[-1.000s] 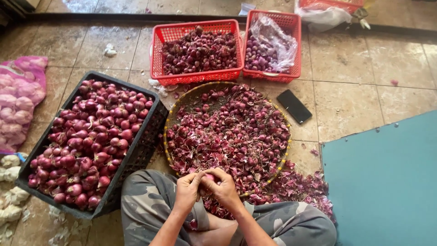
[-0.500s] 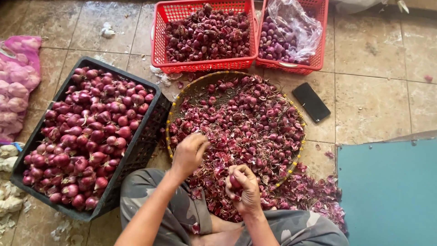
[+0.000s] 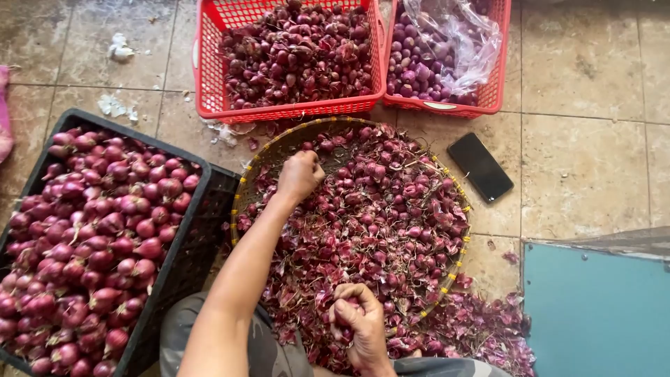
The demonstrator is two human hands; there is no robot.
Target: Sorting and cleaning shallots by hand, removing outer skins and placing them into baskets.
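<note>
Purple-red shallot skins and small unpeeled shallots [image 3: 380, 209] fill a round woven bamboo tray [image 3: 273, 150] set on the beige tiled floor [image 3: 586, 160].

Left hand [image 3: 300, 176]: arm stretched forward over the far left part of the tray, fingers curled into a loose fist above the heap. Whether it encloses a bulb cannot be told from this angle.

Right hand [image 3: 357, 322]: close to the body at the near edge of the tray, fingers closed around a small purple shallot [image 3: 347, 307], partly hidden by the fingers.

Surroundings:
- Black plastic crate [image 3: 188, 244], just left of the tray, heaped with larger glossy red shallots; its right wall touches or nearly touches the tray rim.
- Red plastic mesh basket [image 3: 209, 84], beyond the tray, full of dark shallots.
- Second red mesh basket [image 3: 488, 84], to the right of the first, holding paler purple bulbs and a crumpled clear plastic bag [image 3: 460, 42].
- Black smartphone [image 3: 479, 167], screen dark, lying flat on the tiles just right of the tray.
- Teal flat panel [image 3: 600, 314], lower right corner.
- Loose skins spilled onto the floor past the tray's near right rim.
</note>
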